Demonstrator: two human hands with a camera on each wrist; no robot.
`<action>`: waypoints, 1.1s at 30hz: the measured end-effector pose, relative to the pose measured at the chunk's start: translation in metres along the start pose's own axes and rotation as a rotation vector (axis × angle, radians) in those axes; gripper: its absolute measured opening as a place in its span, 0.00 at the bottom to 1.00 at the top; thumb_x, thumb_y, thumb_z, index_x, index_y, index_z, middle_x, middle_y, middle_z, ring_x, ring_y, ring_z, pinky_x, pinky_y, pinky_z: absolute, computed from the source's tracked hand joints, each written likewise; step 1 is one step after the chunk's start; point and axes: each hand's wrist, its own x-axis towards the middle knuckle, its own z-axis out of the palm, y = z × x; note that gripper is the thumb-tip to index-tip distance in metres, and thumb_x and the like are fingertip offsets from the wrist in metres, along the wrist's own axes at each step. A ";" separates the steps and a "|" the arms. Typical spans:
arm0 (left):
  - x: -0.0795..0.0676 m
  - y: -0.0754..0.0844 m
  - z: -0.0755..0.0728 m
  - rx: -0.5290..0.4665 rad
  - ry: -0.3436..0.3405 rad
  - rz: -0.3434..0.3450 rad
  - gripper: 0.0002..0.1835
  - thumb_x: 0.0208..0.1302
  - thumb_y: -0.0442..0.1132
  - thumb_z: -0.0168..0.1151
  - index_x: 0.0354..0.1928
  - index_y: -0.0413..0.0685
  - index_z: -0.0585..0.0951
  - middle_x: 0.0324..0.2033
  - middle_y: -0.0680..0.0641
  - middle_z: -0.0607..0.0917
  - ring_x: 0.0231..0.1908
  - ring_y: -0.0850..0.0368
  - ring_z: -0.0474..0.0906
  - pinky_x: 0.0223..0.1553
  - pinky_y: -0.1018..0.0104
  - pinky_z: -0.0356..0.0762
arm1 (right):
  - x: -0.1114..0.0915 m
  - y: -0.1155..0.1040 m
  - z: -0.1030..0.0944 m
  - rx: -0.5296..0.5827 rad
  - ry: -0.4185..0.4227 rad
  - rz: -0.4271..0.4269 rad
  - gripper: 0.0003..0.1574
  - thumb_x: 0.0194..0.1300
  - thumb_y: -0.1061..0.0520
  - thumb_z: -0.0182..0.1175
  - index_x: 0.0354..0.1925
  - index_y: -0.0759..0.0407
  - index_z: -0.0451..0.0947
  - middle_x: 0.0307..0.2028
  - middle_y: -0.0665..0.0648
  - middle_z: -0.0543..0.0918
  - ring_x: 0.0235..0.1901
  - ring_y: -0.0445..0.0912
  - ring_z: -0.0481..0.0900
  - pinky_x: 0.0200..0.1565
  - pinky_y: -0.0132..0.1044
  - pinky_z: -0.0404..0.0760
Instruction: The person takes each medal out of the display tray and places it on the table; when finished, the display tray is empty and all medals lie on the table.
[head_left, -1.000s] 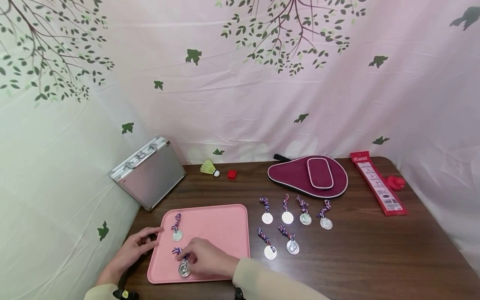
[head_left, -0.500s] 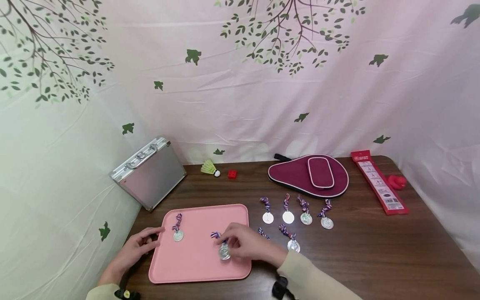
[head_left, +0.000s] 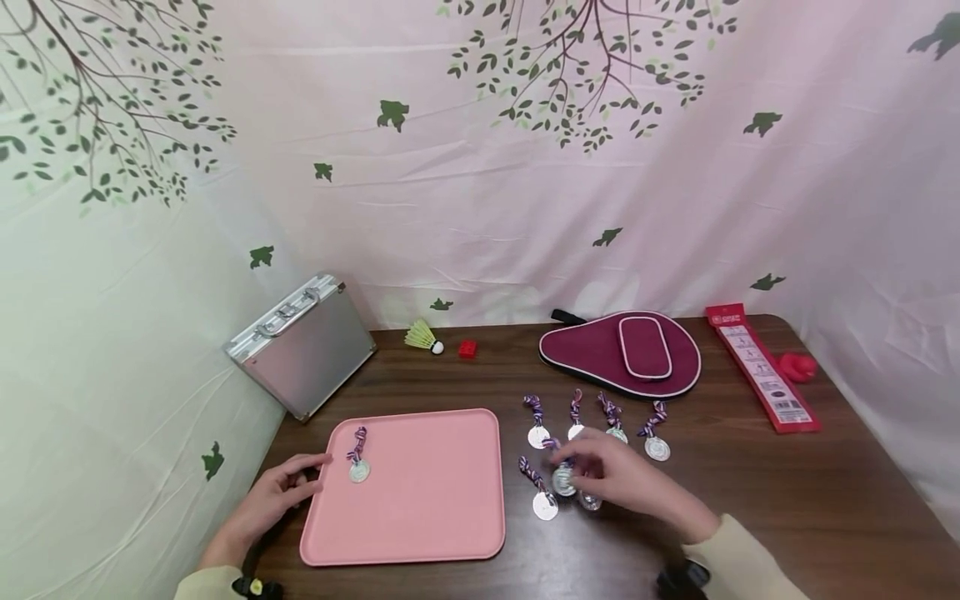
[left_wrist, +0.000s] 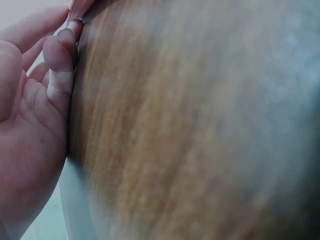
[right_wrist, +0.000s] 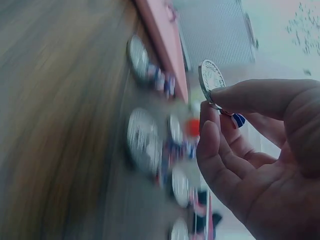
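My right hand (head_left: 611,475) is over the table right of the tray, pinching a silver medal (right_wrist: 211,79) between thumb and fingers. The medal's knotted red, white and blue ribbon (right_wrist: 238,120) shows by the fingers. Beneath and around this hand lie several similar medals, among them one at the front (head_left: 545,506) and one at the right (head_left: 657,449); the hand partly covers some. A single medal (head_left: 359,471) lies in the upper left of the pink tray (head_left: 405,517). At the tray's left rim, my left hand (head_left: 273,496) holds the edge with its fingertips.
A silver case (head_left: 311,354) stands tilted at the back left. Along the back lie a yellow shuttlecock (head_left: 424,337), a red block (head_left: 467,349) and a maroon racket case (head_left: 585,346). Farther right are a red packet (head_left: 765,371) and a red rubber-like object (head_left: 797,367).
My right hand has carried the medal from the tray's lower left rightward, past the tray's edge, to above the medals on the table. The left hand has stayed at the tray's rim.
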 end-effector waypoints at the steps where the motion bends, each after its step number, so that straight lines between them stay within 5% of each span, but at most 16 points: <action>1: 0.000 0.000 0.000 -0.001 -0.001 -0.006 0.22 0.60 0.46 0.66 0.57 0.58 0.78 0.47 0.47 0.78 0.31 0.55 0.70 0.28 0.66 0.70 | -0.007 0.004 -0.006 -0.018 0.013 0.009 0.22 0.53 0.69 0.67 0.47 0.54 0.81 0.38 0.52 0.77 0.28 0.39 0.76 0.30 0.33 0.77; 11: 0.001 0.005 0.000 0.004 -0.001 -0.012 0.21 0.59 0.47 0.66 0.56 0.59 0.79 0.47 0.48 0.78 0.31 0.54 0.70 0.28 0.66 0.70 | -0.056 0.022 -0.033 -0.190 0.056 0.154 0.22 0.50 0.69 0.68 0.44 0.51 0.82 0.39 0.50 0.76 0.29 0.40 0.73 0.28 0.32 0.76; 17: 0.000 0.006 0.000 0.004 -0.001 -0.018 0.22 0.59 0.47 0.66 0.56 0.59 0.79 0.47 0.48 0.78 0.31 0.54 0.70 0.29 0.66 0.70 | -0.059 0.024 -0.029 -0.264 0.038 0.153 0.22 0.51 0.68 0.68 0.44 0.50 0.83 0.39 0.48 0.74 0.29 0.38 0.71 0.29 0.31 0.74; 24: -0.001 0.003 0.000 -0.003 0.004 -0.029 0.22 0.59 0.47 0.66 0.56 0.59 0.79 0.46 0.47 0.78 0.31 0.54 0.70 0.29 0.66 0.70 | -0.060 0.025 -0.026 -0.433 0.034 0.204 0.21 0.47 0.64 0.68 0.41 0.46 0.84 0.38 0.43 0.73 0.38 0.37 0.73 0.40 0.36 0.75; 29: -0.001 0.001 0.000 -0.008 0.003 -0.025 0.22 0.59 0.47 0.66 0.56 0.59 0.79 0.46 0.47 0.78 0.32 0.54 0.70 0.29 0.66 0.70 | -0.058 0.022 -0.029 -0.424 -0.028 0.291 0.20 0.51 0.61 0.69 0.43 0.43 0.84 0.39 0.43 0.71 0.39 0.39 0.72 0.41 0.37 0.75; 33: -0.001 0.002 0.000 -0.017 0.003 -0.024 0.21 0.59 0.47 0.66 0.56 0.58 0.79 0.47 0.47 0.78 0.32 0.54 0.70 0.29 0.66 0.70 | -0.052 0.018 -0.029 -0.424 0.027 0.248 0.20 0.50 0.62 0.70 0.42 0.42 0.84 0.38 0.44 0.71 0.37 0.40 0.70 0.39 0.35 0.73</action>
